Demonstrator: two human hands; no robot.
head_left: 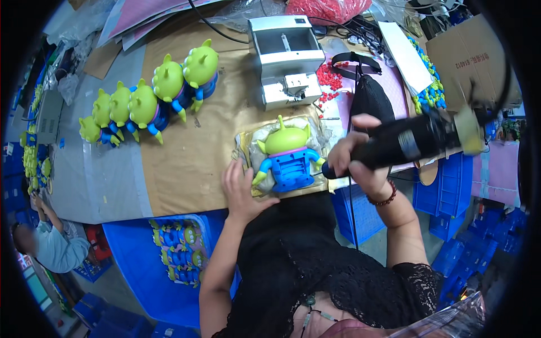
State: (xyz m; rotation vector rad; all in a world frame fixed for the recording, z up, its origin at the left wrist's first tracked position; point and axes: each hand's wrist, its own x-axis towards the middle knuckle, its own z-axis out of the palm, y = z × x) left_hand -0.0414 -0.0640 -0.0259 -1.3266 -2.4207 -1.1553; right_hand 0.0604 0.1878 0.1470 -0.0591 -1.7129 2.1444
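A green and blue alien toy figure (290, 169) lies in front of me on a plastic-wrapped pad (243, 147). Its blue body shows ribbed recesses on the upper side. My left hand (242, 194) rests with fingers spread and thumb stretched out, at the pad's left edge beside the toy's arm. In my right hand (360, 152) is a black electric screwdriver (403, 141), held slantwise with its narrow end toward the toy's right side. Whether the bit touches the toy, I cannot make out.
Several similar toys (143, 104) stand in a row at the left. A white and grey machine (286, 62) sits behind the pad, with loose red pieces (329, 77) beside it. Below left, a blue crate (132, 259) holds more toy parts. Another person (59, 245) is at far left.
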